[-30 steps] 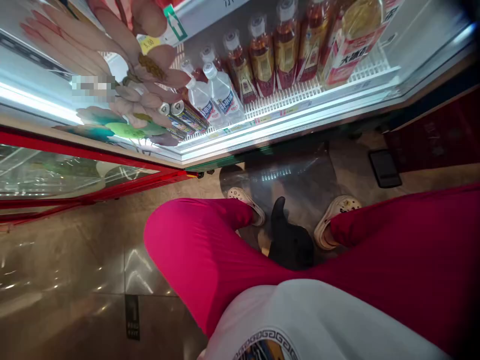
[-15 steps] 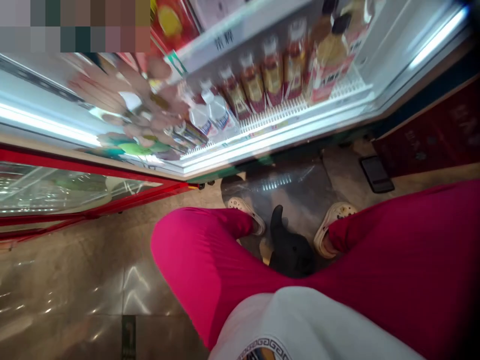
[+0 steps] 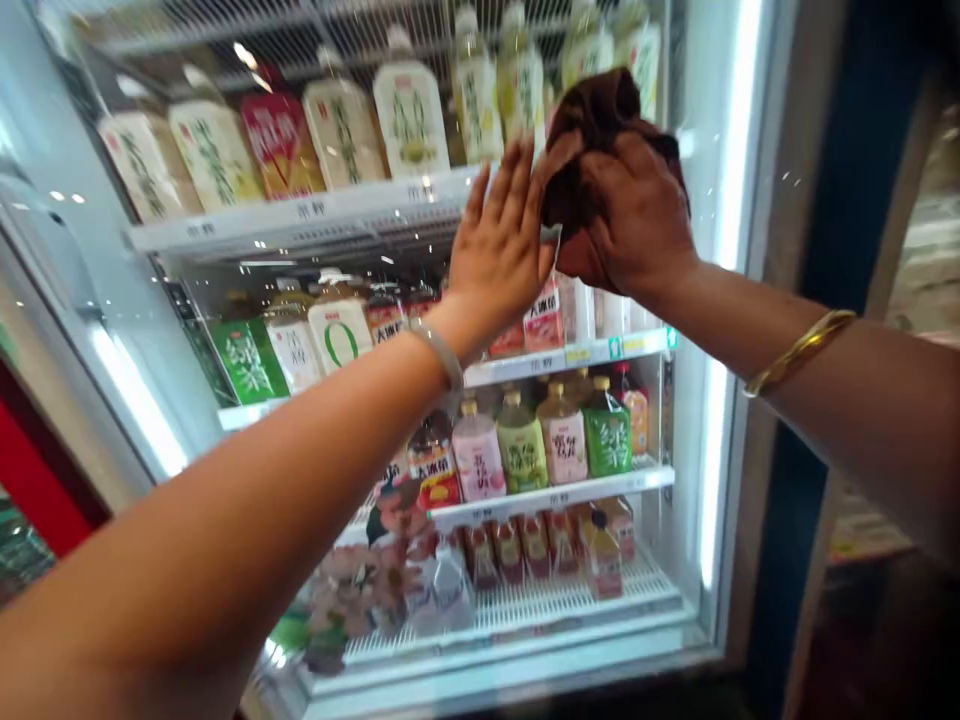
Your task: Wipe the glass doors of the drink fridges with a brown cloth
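Note:
My right hand (image 3: 641,225), with a gold bangle (image 3: 801,350) on its wrist, grips a bunched brown cloth (image 3: 600,110) up against the glass front of a lit drinks cooler. Just left of it my left hand (image 3: 499,245) is raised with straight, slightly spread fingers, its palm toward the glass and holding nothing. A pale bangle (image 3: 439,352) circles the left wrist. Behind the hands stand bottled drinks; a large white-labelled bottle (image 3: 411,115) is on the upper shelf. The cloth and my hands hide some bottles.
Several shelves of bottles continue below, with a green-labelled bottle (image 3: 609,430) at the right. A flower-patterned decal (image 3: 356,580) covers part of the lower left glass. The cooler's bright light strip (image 3: 731,250) runs down the right side; a red frame (image 3: 45,470) is at far left.
My view has swung up from the floor, my legs and the cooler's bottom to its shelves. Both hands now show in front of the glass, the right one with the brown cloth.

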The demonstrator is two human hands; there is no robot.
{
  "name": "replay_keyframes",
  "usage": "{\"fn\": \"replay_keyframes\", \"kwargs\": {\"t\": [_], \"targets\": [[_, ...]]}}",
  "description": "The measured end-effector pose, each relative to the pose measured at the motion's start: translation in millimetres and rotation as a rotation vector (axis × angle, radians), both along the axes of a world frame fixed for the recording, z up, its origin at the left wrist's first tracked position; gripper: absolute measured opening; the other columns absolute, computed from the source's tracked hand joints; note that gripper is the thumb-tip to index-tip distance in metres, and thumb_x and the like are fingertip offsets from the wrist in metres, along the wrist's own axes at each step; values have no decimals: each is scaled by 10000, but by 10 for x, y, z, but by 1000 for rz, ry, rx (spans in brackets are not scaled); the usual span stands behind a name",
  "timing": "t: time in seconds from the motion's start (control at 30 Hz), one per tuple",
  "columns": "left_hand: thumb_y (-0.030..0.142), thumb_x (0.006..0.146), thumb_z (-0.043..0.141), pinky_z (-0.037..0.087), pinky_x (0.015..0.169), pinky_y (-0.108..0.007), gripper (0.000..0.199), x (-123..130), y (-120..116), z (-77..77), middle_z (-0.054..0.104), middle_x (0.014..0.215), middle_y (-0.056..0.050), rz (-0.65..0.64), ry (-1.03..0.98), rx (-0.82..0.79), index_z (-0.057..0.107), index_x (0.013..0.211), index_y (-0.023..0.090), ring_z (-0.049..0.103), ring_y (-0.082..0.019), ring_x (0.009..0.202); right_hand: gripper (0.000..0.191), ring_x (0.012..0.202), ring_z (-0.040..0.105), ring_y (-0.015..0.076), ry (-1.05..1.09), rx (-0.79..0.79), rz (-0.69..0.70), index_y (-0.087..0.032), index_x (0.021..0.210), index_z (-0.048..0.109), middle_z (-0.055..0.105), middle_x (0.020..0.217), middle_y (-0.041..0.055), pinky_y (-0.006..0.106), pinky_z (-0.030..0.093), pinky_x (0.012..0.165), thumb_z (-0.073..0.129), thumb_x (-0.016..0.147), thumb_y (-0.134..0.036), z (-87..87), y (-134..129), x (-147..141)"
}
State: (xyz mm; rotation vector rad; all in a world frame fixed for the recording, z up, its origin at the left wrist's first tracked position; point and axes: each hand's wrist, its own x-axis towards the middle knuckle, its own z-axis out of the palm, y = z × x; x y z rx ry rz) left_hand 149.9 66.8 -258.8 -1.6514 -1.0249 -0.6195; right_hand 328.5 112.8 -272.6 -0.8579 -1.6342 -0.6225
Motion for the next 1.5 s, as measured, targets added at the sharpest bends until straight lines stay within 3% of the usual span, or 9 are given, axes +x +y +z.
{"fn": "replay_keyframes", "kwargs": {"t": [0.1, 0.3, 0.43, 0.53, 0.73, 0.93, 1.17, 1.33, 1.5], "targets": [[309, 1006, 363, -55, 1340, -434, 741, -28, 162, -21, 144, 1772, -128, -122, -36, 71, 117, 1663, 71, -30, -215, 1639, 462, 1464, 439, 284, 69, 83, -46, -35, 1449, 525, 482, 1557, 166, 422, 355, 1230, 465, 1017, -188, 178, 76, 155], [336, 985, 410, 10, 1363, -431, 806, 10, 282, -153, 130, 1763, -155, -141, -97, 72, 93, 1662, 36, -21, -230, 1640, 460, 1362, 536, 334, 219, 109, -52, -118, 1374, 609, 602, 1429, 205, 542, 452, 1172, 442, 956, -213, -470, 279, 0], [345, 987, 422, 27, 1366, -452, 784, 75, 258, -122, 147, 1755, -184, -125, -137, 78, 161, 1647, 11, 7, -263, 1643, 464, 1316, 566, 338, 8, 156, 4, -190, 1350, 646, 619, 1415, 150, 532, 492, 1124, 500, 913, -254, -285, 306, 111], [357, 1011, 394, 30, 1367, -437, 752, 92, 233, -133, 148, 1756, -184, -96, -138, 75, 183, 1639, 1, 18, -254, 1643, 503, 1402, 505, 331, 130, 147, -16, -171, 1379, 613, 568, 1482, 156, 544, 434, 1184, 470, 902, -244, -173, 377, 330], [311, 1038, 332, 34, 1371, -436, 673, 190, 253, -266, 194, 1758, -104, -116, 16, 16, 201, 1663, 98, 77, -207, 1639, 511, 1393, 495, 364, 239, 113, -48, -119, 1370, 595, 558, 1456, 231, 585, 413, 1188, 438, 903, -254, -554, 368, 205], [358, 1033, 354, -22, 1366, -492, 724, 358, 261, -429, 101, 1765, -149, -85, -70, 2, 171, 1656, 37, -21, -250, 1638, 507, 1396, 512, 323, 149, 111, 7, -171, 1363, 617, 592, 1455, 164, 510, 401, 1216, 460, 893, -275, -474, 441, 438], [340, 1041, 357, -4, 1368, -523, 727, 454, 251, -656, 60, 1769, -148, -71, -124, -9, 129, 1663, 43, -35, -279, 1633, 455, 1420, 442, 449, 492, -4, -141, -142, 1300, 618, 498, 1509, 276, 739, 361, 1133, 424, 946, -351, -1088, 354, 194], [328, 1037, 371, 41, 1377, -491, 701, 358, 191, -766, 102, 1765, -123, -81, -68, -33, 193, 1660, 62, 1, -256, 1637, 463, 1371, 516, 325, 74, 20, 33, -241, 1329, 637, 584, 1441, 125, 550, 414, 1188, 525, 880, -265, -806, 343, 321], [290, 1054, 318, 83, 1376, -449, 657, 122, 66, -818, 139, 1762, -88, -61, 44, -88, 185, 1666, 90, 57, -213, 1635, 475, 1391, 453, 424, 522, -34, -119, -143, 1335, 599, 514, 1448, 313, 686, 351, 1147, 387, 959, -341, -1062, 419, 490]]}}
